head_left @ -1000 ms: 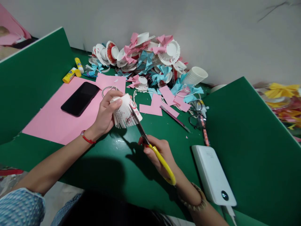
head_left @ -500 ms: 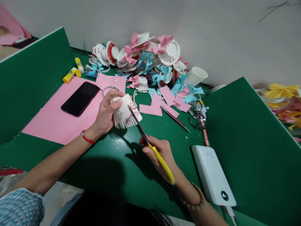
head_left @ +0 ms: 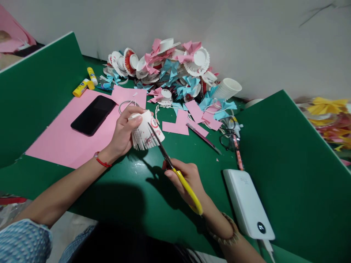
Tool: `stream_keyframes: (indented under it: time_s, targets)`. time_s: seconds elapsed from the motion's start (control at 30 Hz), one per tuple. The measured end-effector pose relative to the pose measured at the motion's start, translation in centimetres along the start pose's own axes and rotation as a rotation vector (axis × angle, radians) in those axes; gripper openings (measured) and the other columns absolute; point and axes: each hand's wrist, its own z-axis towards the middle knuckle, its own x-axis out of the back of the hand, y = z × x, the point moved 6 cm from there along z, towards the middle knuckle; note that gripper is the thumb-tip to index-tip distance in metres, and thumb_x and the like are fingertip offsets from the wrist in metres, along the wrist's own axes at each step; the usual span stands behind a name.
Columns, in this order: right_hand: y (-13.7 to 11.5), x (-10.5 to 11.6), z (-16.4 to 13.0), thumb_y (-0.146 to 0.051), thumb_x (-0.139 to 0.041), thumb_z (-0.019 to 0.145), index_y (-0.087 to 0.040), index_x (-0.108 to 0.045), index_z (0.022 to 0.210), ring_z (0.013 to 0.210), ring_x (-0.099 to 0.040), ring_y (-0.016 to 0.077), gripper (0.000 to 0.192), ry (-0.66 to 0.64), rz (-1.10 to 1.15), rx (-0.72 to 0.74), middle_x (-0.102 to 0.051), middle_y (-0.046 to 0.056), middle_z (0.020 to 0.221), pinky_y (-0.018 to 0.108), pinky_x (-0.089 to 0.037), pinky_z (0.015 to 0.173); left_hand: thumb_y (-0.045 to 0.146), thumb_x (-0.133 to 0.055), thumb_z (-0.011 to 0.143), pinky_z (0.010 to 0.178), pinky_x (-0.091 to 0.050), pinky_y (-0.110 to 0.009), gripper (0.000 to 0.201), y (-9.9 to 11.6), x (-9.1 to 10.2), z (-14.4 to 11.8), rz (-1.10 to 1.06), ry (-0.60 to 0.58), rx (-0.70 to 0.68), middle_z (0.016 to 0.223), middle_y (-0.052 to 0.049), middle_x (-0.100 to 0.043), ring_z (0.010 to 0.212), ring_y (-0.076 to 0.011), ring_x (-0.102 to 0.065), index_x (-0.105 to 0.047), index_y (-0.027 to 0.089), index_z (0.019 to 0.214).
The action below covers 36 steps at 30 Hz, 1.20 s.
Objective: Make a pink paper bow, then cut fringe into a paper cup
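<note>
My left hand (head_left: 124, 132) grips a white paper cup (head_left: 147, 132) by its base, holding it on its side over the green table (head_left: 128, 186). The cup's wall is slit into many thin strips that fan towards me. My right hand (head_left: 189, 180) holds yellow-handled scissors (head_left: 175, 170), and their blades reach up into the cup's wall beside a red mark. A red cord circles my left wrist and a beaded bracelet my right.
A black phone (head_left: 93, 114) lies on a pink sheet (head_left: 63, 138) at left. Two glue sticks (head_left: 86, 83), a heap of cut cups and paper bows (head_left: 170, 69), a stack of cups (head_left: 227, 88), glasses (head_left: 231, 138), a white power bank (head_left: 248, 204), and green dividers (head_left: 290, 164) surround me.
The scissor blades have slid slightly further into the cup's wall, and the cup has shifted a little. Everything else stays put.
</note>
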Motion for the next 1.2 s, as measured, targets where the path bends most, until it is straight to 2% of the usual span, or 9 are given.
stream_keyframes:
  time_s: [0.3,0.57,0.7,0.77,0.87,1.03,1.2]
  targets:
    - [-0.2,0.0,0.0,-0.051,-0.047,0.092,-0.017,-0.052,0.065,0.043,-0.029,0.0069,0.044,0.007,-0.006,0.013,-0.036,-0.005,0.051,0.020,-0.025,0.041,0.038,-0.076,0.068,0.063,-0.056,-0.024,0.027,0.0,0.3,0.0,0.034,0.029,0.001,0.083,0.002,-0.066,0.072,-0.0134,-0.068,-0.060,0.022,0.082]
    - [0.3,-0.2,0.2,-0.057,-0.046,0.090,-0.017,-0.053,0.066,0.044,-0.030,0.0076,0.047,-0.023,-0.029,-0.056,-0.036,-0.005,0.050,0.021,-0.027,0.042,0.037,-0.078,0.067,0.066,-0.057,-0.025,0.032,-0.2,0.3,-0.1,0.090,0.021,0.012,0.089,0.001,-0.066,0.077,-0.0141,-0.068,-0.057,0.023,0.087]
    - [0.4,0.1,0.3,-0.061,-0.053,0.084,-0.017,-0.056,0.081,0.047,-0.034,0.0088,0.045,-0.042,-0.047,-0.091,-0.042,-0.005,0.054,0.022,-0.030,0.044,0.036,-0.081,0.064,0.068,-0.057,-0.025,0.036,0.3,0.5,0.1,0.133,0.054,-0.005,0.092,0.000,-0.068,0.080,-0.0149,-0.069,-0.056,0.022,0.086]
    - [0.3,0.3,0.2,-0.066,-0.056,0.079,-0.017,-0.054,0.090,0.050,-0.037,0.0101,0.051,-0.084,-0.064,-0.085,-0.045,-0.004,0.059,0.023,-0.032,0.047,0.038,-0.080,0.064,0.068,-0.057,-0.027,0.036,0.9,0.6,0.3,0.130,0.076,-0.036,0.091,-0.001,-0.069,0.080,-0.0168,-0.070,-0.056,0.022,0.086]
    - [0.1,0.5,0.1,-0.076,-0.048,0.077,-0.017,-0.048,0.095,0.056,-0.037,0.0121,0.062,-0.155,-0.094,-0.071,-0.047,-0.002,0.067,0.025,-0.033,0.051,0.042,-0.078,0.065,0.070,-0.058,-0.031,0.039,1.6,0.9,0.7,0.129,0.117,-0.067,0.088,-0.001,-0.070,0.082,-0.0189,-0.071,-0.054,0.022,0.087]
    - [-0.1,0.3,0.0,-0.082,-0.037,0.077,-0.018,-0.046,0.093,0.058,-0.036,0.0122,0.066,-0.251,-0.083,-0.057,-0.046,-0.002,0.070,0.025,-0.032,0.052,0.043,-0.078,0.064,0.074,-0.059,-0.031,0.040,2.1,1.5,1.2,0.125,0.161,-0.069,0.086,-0.001,-0.070,0.094,-0.0215,-0.070,-0.050,0.022,0.085]
    - [-0.5,0.3,0.1,-0.082,-0.035,0.078,-0.018,-0.048,0.096,0.059,-0.036,0.0123,0.068,-0.252,0.037,-0.036,-0.048,-0.001,0.072,0.025,-0.032,0.054,0.042,-0.080,0.063,0.071,-0.058,-0.028,0.042,2.1,1.5,1.1,0.137,0.110,-0.079,0.087,-0.001,-0.069,0.088,-0.0195,-0.071,-0.048,0.021,0.079]
